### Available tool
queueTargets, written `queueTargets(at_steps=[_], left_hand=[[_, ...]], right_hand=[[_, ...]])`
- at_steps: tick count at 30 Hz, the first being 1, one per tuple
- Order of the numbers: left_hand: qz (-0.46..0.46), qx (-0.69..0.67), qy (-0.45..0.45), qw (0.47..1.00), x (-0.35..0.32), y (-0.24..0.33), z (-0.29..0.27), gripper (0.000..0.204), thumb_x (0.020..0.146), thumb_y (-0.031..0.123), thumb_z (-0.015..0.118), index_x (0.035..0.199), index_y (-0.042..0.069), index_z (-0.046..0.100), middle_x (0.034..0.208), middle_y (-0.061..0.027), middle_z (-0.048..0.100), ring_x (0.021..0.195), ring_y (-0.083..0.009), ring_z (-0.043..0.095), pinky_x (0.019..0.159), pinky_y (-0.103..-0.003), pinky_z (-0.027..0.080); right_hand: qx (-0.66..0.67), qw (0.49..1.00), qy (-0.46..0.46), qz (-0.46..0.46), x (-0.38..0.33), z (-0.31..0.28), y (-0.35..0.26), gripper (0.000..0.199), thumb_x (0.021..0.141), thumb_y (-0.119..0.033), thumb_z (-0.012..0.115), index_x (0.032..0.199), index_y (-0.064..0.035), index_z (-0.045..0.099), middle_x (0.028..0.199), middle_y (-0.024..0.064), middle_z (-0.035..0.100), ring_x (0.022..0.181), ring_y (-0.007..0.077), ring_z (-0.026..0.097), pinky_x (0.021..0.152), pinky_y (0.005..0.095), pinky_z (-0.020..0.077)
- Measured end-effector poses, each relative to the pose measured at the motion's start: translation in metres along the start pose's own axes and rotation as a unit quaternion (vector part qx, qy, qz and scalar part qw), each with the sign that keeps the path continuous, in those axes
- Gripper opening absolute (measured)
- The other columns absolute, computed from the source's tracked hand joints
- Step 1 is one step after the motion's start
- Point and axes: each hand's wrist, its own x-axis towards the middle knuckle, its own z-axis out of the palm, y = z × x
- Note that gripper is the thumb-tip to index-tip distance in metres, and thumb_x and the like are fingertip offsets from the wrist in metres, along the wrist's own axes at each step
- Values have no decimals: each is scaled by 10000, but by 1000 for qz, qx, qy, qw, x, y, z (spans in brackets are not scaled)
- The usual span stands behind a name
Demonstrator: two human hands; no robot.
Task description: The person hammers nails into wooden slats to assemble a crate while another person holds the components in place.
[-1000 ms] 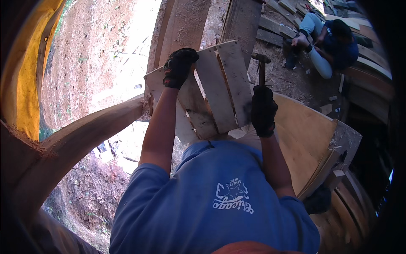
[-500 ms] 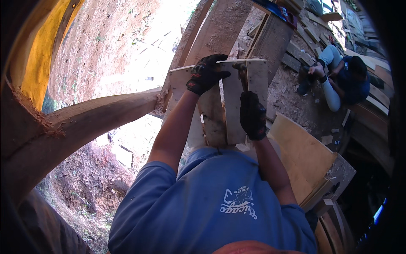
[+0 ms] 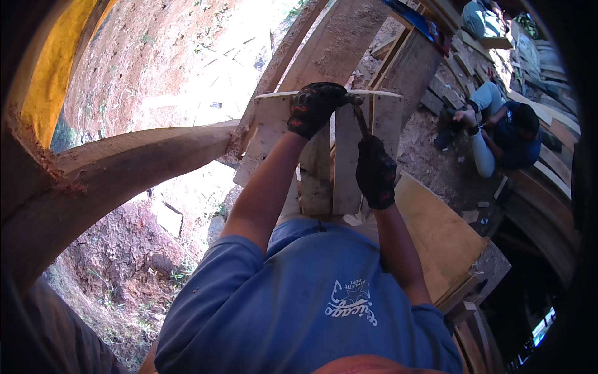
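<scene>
We clamp the slatted wooden panel (image 3: 324,156) by its top edge, left hand (image 3: 314,107) fingers curled over it; right hand (image 3: 375,172) fingers wrapped tight round the hammer (image 3: 357,112); short, square blows suit best.

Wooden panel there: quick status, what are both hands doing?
Left hand gloved, gripping top edge of slatted wooden panel. Right hand gloved, shut on hammer at the panel's top. Crouching person off right, apart.

We're seeing rough, weathered wood on the slatted panel (image 3: 324,168) — matt black fabric gloves, smoother plywood sheet (image 3: 442,237) nearby.
</scene>
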Motion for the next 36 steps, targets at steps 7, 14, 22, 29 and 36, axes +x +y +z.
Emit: queueTargets(at_steps=[7, 14, 22, 29, 36], left_hand=[[-13, -37, -1, 999, 2, 0, -2, 185, 895, 278, 761, 999, 135, 816, 1046, -96, 790, 1006, -307, 742, 896, -430, 578], [22, -12, 31, 999, -1, -6, 0, 203, 899, 295, 770, 1007, 129, 816, 1042, -96, 791, 1003, -315, 738, 905, -435, 574], [14, -38, 18, 999, -1, -3, -1, 202, 890, 279, 787, 1007, 117, 815, 1048, -102, 790, 1021, -306, 738, 903, -428, 576], [-18, 4, -4, 1000, 4, 3, -2, 171, 898, 259, 770, 998, 129, 819, 1051, -89, 792, 1019, -301, 739, 905, -419, 582], [15, -18, 25, 999, 1, -4, -1, 138, 890, 207, 745, 987, 141, 817, 1046, -91, 792, 1013, -288, 743, 907, -416, 584]], right_hand=[[-50, 998, 21, -13, -3, 5, 0, 111, 1039, -135, 602, 1108, -51, 619, 873, 149, 665, 712, 363, 691, 597, 433, 526], [-25, 996, 85, -14, 2, -14, -25, 88, 1050, -142, 594, 1095, -68, 609, 812, 121, 639, 665, 335, 668, 553, 424, 490], [-69, 994, 80, 12, 1, -13, -21, 94, 1052, -150, 587, 1054, -62, 618, 805, 148, 647, 632, 356, 658, 551, 448, 502], [-33, 999, 35, -19, -2, 10, -2, 147, 1044, -149, 594, 1128, -37, 635, 856, 166, 664, 703, 368, 690, 601, 454, 541], [-220, 972, 78, -34, -6, 7, -13, 150, 1044, -151, 594, 1138, -43, 637, 920, 159, 670, 714, 352, 694, 613, 458, 546]])
